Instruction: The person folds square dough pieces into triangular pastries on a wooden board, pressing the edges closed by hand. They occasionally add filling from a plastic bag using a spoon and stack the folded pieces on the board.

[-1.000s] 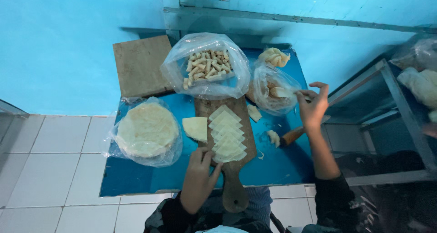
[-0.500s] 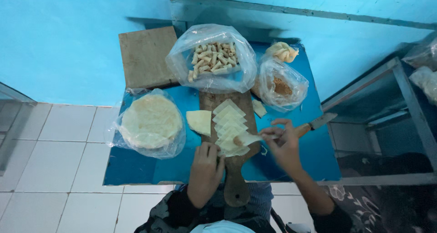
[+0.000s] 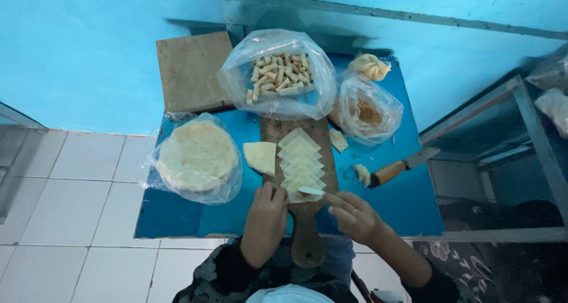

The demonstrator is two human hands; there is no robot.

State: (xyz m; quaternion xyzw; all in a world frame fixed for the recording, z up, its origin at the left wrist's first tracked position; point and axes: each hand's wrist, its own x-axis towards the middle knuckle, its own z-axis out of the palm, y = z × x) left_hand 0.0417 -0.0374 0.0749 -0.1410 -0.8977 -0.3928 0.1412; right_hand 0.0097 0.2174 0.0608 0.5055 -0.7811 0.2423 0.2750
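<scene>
My right hand (image 3: 354, 215) sits at lower centre of the frame, fingers pinched together on one end of a small pale strip of filling (image 3: 311, 191), which lies across the nearest square of a row of thin pale-yellow square dough wrappers (image 3: 300, 164). My left hand (image 3: 267, 215) rests just left of it, fingers curled together, tips touching the lower left edge of the same wrapper; whether it grips anything I cannot tell.

The wrappers overlap in a line running up the middle of a brown wooden paddle-shaped cutting board (image 3: 307, 244), its handle pointing toward me between my hands. The board lies on a blue table top (image 3: 402, 208).

Just left of the board, touching its edge, lies a separate pale square stack of wrappers (image 3: 260, 157). Further left, a clear plastic bag holding a round stack of pale flat dough sheets (image 3: 197, 155).

Right of the board: a small pale dough scrap (image 3: 361, 174), and beside it a knife with a wooden handle (image 3: 402, 166), blade toward the right edge of the table.

At upper centre, a clear plastic bag of small rolled pale pastries (image 3: 278, 75) overlaps the board's far end. To its right, a clear bag with brown crumbly filling (image 3: 368, 110); above that, a twisted lump of pale dough (image 3: 369, 66). At upper left, a square plain wooden board (image 3: 190, 71).
</scene>
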